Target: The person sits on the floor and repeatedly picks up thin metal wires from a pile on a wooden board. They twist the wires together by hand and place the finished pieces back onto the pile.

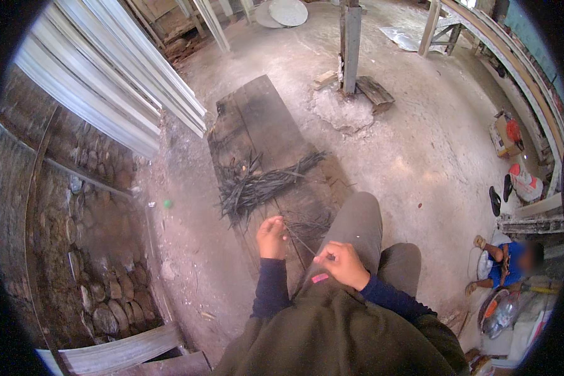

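Head view: strip [304, 244] is pinched by right hand [344, 264]; left hand [271, 239] grip can't be told. Pile [252, 188] atop board [271, 119] is seemingly left unworked.

The strips [257, 188] lie across the board [271, 119] — post [351, 50] beyond them to the right, sandals [495, 202] farther right.

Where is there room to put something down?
The far end of the wooden boards looks mostly bare, beyond the dark strips. Open floor lies between the grey post and the person's knees. It's crowded just beyond the left hand, where strips heap.
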